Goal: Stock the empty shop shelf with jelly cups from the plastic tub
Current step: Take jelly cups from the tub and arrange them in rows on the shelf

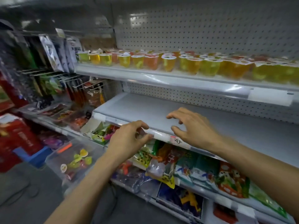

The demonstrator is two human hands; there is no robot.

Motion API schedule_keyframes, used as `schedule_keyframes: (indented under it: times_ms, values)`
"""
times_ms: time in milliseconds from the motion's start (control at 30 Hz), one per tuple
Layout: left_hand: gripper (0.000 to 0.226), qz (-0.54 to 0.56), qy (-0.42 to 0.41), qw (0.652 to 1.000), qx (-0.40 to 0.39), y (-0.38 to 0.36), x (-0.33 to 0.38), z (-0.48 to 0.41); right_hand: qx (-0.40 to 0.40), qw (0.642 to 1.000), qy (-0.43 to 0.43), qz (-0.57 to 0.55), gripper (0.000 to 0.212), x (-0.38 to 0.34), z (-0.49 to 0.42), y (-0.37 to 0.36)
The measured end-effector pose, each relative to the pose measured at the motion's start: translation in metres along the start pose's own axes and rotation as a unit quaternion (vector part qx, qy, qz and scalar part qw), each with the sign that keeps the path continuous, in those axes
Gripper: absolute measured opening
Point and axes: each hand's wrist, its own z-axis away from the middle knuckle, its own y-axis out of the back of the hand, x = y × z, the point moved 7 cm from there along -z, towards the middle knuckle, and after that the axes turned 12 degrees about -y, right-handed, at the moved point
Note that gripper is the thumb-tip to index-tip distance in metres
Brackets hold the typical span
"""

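The empty shelf, at the centre of the view, is seen bare from front to back; no cup has been set on it. The upper shelf, toward 12 o'clock, is packed with shelved cups in yellow, orange and green, so that level can be judged finished. The jelly cups left to be stocked lie loose in the plastic tub at 8 o'clock, low beside the aisle floor; only a few are visible. The work on this shelf is therefore judged hardly begun.

The right hand is held over the shelf's front edge, its grip spread and loosely bent, with nothing in it. The left hand is placed at the price strip, thumb and fingers drawn close; whether anything is pinched there cannot be told, as motion blur smears the fingertips.

The tub's far side is cut off by the left forearm, so its full contents cannot be counted. The snack packets at 5 o'clock are partly hidden under the arms.
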Motion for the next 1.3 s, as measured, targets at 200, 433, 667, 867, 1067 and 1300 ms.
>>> schedule_keyframes:
  times_ms: [200, 433, 667, 867, 1067, 1300]
  values:
    - [0.025, -0.018, 0.076, 0.996, -0.036, 0.054, -0.154, 0.045, -0.065, 0.997, 0.025, -0.034, 0.03, -0.109, -0.069, -0.102]
    - [0.023, -0.011, 0.197, 0.98, -0.039, 0.088, -0.317, 0.102, -0.165, 0.983, 0.031, -0.079, 0.03, -0.216, -0.133, -0.23]
    - [0.021, 0.035, 0.291, 0.947, -0.13, 0.045, -0.435, 0.149, -0.287, 0.953, 0.024, -0.089, 0.029, -0.253, -0.161, -0.359]
    - [0.026, 0.084, 0.326, 0.922, -0.193, -0.025, -0.506, 0.151, -0.39, 0.918, 0.017, -0.068, 0.03, -0.25, -0.184, -0.466]
    - [0.026, 0.159, 0.41, 0.875, -0.202, -0.118, -0.587, 0.143, -0.482, 0.875, 0.0, -0.052, 0.031, -0.244, -0.197, -0.588]
    - [0.033, 0.118, 0.488, 0.809, -0.307, -0.235, -0.638, 0.169, -0.549, 0.834, 0.03, -0.044, 0.035, -0.25, -0.187, -0.702]
